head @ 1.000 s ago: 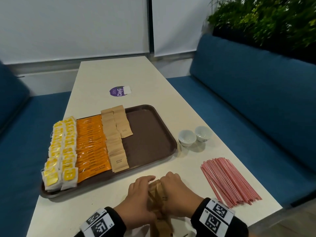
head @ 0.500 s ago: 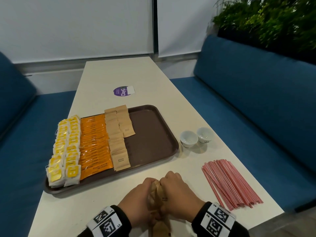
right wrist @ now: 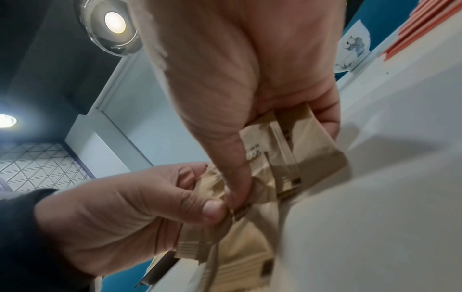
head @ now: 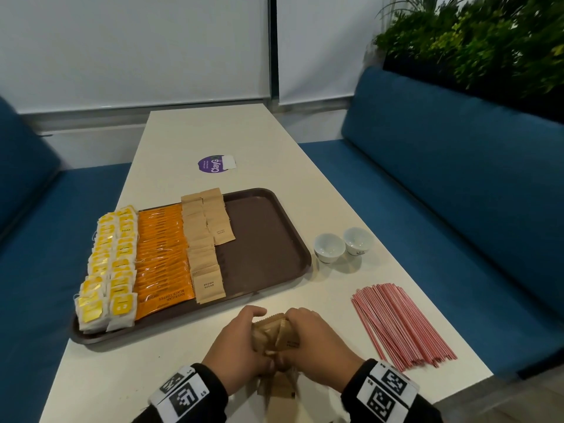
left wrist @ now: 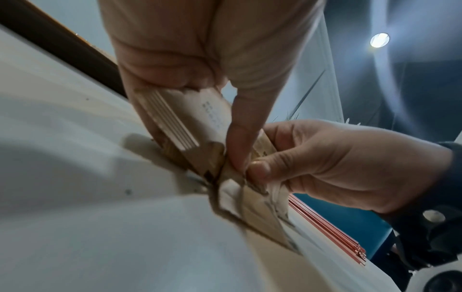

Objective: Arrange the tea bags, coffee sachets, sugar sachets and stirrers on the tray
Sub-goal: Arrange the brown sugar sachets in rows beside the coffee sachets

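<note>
Both hands stayed put: left hand (head: 236, 346) and right hand (head: 314, 343) clamped sugar sachets (head: 276, 334). Tray (head: 268, 239) held tea, coffee, some sugar; stirrers (head: 399, 325) waited at 3 o'clock.

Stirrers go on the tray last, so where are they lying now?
In the head view the red stirrers lie bundled on the table, right of the tray, just nearer than two white cups.

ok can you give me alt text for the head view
Both hands, left hand and right hand, grip a bunch of brown sugar sachets over a white table. Beyond them a brown tray holds rows of tea bags, coffee sachets and sugar; red stirrers and two cups lie right.
</note>
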`<action>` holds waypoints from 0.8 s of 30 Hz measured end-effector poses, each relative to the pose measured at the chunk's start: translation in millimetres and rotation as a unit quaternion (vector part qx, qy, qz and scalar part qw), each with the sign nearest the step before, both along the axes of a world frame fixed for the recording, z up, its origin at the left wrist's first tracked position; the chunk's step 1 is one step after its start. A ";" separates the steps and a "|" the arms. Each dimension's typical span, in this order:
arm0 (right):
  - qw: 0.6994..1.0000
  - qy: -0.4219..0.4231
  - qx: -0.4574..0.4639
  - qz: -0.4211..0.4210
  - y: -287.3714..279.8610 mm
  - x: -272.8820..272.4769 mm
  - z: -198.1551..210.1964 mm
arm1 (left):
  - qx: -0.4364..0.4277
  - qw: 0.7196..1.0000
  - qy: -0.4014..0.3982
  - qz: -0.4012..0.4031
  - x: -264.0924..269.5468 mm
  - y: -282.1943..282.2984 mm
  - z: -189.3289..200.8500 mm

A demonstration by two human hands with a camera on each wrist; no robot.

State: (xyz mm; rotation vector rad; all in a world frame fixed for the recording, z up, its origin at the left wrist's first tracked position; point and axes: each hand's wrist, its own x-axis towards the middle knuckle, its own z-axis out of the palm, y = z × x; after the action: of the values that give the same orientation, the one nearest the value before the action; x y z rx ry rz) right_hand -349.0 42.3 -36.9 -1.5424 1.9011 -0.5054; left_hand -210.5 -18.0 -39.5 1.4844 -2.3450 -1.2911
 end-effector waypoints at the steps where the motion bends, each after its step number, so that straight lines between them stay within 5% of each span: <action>1: 1.000 -0.004 -0.006 -0.005 -0.1 0.7 0.3 | -0.013 1.000 -0.009 -0.012 -1.6 1.5 1.0; 12: 0.999 -0.041 0.001 -0.002 -0.3 0.9 3.0 | 0.005 0.999 -0.018 -0.029 -1.5 -3.6 0.7; 20: 0.984 -0.080 -0.127 -0.094 -8.5 -17.1 16.6 | 0.087 0.986 0.103 0.097 18.5 -14.6 5.7; 24: 0.986 -0.080 -0.087 -0.114 -11.4 -29.4 13.4 | 0.100 0.971 0.168 0.136 27.9 -25.7 12.8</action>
State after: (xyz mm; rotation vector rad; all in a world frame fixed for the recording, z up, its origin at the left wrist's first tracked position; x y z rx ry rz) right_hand -378.5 30.9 -23.6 -1.3497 1.9607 -0.8915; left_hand -182.6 -43.7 -26.6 1.4375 -1.7805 -1.5899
